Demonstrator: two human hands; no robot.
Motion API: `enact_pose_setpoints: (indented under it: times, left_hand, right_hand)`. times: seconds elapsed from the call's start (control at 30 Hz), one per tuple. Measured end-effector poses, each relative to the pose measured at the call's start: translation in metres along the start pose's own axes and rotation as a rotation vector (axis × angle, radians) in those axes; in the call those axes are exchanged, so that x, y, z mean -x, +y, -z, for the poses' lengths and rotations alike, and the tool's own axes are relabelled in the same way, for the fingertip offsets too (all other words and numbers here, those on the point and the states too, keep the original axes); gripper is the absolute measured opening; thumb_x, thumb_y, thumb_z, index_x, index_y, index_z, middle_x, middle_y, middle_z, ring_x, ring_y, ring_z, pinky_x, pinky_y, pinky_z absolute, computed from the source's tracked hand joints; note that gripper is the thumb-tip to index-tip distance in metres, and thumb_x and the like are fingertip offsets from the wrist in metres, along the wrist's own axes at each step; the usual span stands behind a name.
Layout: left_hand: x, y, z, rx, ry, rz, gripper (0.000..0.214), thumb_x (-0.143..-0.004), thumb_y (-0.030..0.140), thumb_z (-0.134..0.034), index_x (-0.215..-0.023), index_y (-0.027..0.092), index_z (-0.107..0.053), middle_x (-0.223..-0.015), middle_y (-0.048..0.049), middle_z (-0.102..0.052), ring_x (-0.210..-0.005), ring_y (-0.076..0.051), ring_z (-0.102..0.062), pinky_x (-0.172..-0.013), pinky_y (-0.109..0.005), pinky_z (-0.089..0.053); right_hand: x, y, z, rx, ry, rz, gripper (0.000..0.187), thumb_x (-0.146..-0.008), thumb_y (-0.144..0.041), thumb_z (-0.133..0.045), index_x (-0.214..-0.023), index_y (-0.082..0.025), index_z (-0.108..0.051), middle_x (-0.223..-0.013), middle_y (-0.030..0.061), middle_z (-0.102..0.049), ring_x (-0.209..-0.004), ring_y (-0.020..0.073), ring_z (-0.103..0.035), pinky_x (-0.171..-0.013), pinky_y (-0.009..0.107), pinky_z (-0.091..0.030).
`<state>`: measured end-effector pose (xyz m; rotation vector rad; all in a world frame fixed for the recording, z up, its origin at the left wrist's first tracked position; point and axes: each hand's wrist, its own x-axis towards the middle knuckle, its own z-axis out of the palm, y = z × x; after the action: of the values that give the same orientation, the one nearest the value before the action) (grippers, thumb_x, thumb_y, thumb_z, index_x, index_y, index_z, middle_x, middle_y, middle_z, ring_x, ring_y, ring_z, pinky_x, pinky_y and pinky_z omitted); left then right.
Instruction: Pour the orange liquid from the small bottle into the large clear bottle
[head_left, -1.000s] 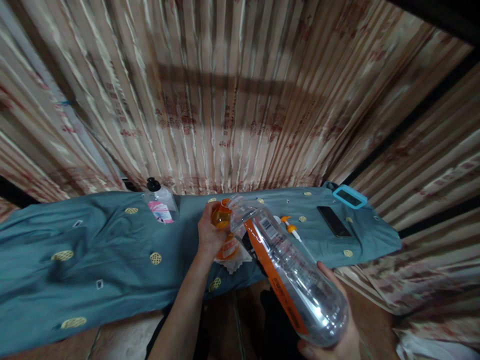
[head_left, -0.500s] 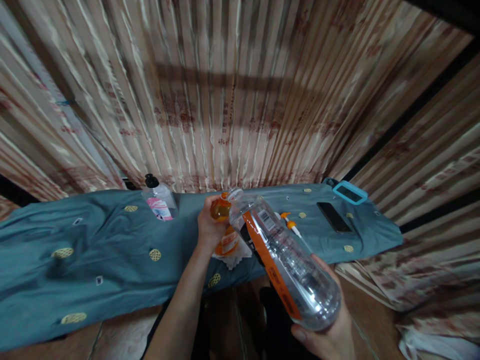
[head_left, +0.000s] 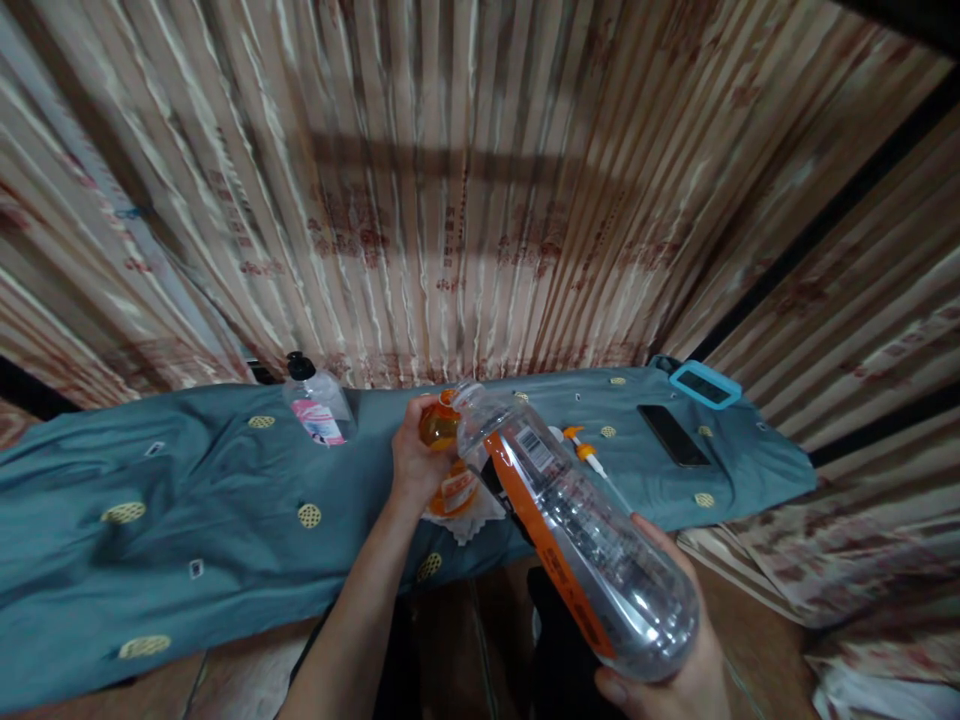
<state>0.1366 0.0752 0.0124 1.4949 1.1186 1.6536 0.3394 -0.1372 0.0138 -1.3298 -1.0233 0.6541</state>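
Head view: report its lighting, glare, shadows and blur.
Head view: dim overall; bright glare on the clear bottle, strongest near its base, by the right hand; a darker band, probably shadow, across the curtain; the bottle's small print too soft to read.

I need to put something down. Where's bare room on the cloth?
Widest: the cloth left of the black-topped bottle, out to the left end; narrower: between that bottle and the left hand. Crowded: around the orange bottle, clear bottle and pump, with the phone and blue-framed device farther right.
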Motion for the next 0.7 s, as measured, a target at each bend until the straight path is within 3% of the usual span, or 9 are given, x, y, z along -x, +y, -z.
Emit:
enact_pose_setpoints:
  times: [0.2,0.37,0.5,0.7]
  left_hand:
    - [0.001,0.001,0.001,0.019,-0.02,-0.013,0.041,-0.06,0.027,-0.079,-0.095,0.022,-0.06,-0.086,0.0018,-0.072,-0.076,-0.017,-0.069,-0.071,-0.027,-0.055]
    - [0.002,0.001,0.001,0.016,-0.024,-0.037,0.04,-0.061,0.025,-0.077,-0.097,0.022,-0.061,-0.086,0.0019,-0.072,-0.075,-0.016,-0.069,-0.071,-0.027,-0.056]
    - [0.003,0.002,0.001,0.007,-0.004,-0.032,0.038,-0.063,0.027,-0.076,-0.096,0.022,-0.06,-0.086,0.0015,-0.072,-0.076,-0.016,-0.069,-0.07,-0.027,-0.056]
    - [0.004,0.001,0.002,-0.042,-0.008,-0.024,0.043,-0.06,0.029,-0.078,-0.098,0.022,-0.06,-0.092,0.0005,-0.073,-0.08,-0.018,-0.071,-0.072,-0.029,-0.056]
  right_hand:
    - [0.0,-0.008,0.0,0.056,0.032,0.058,0.107,-0.051,-0.07,-0.087,-0.14,-0.025,-0.049,-0.139,0.0049,-0.062,-0.122,0.0243,-0.065,-0.1,0.024,-0.047]
    - [-0.004,-0.001,0.012,0.152,-0.111,0.199,0.103,-0.056,-0.06,-0.09,-0.144,-0.032,-0.046,-0.142,-0.0032,-0.06,-0.123,0.018,-0.064,-0.098,0.016,-0.047]
    - [0.001,-0.007,0.003,0.132,0.045,0.074,0.103,-0.053,-0.073,-0.084,-0.141,-0.031,-0.049,-0.141,-0.0029,-0.06,-0.124,0.0191,-0.063,-0.101,0.017,-0.044]
    - [0.004,-0.017,-0.004,0.152,0.062,0.089,0.104,-0.053,-0.074,-0.083,-0.14,-0.028,-0.05,-0.138,-0.0006,-0.062,-0.12,0.0207,-0.064,-0.099,0.02,-0.044]
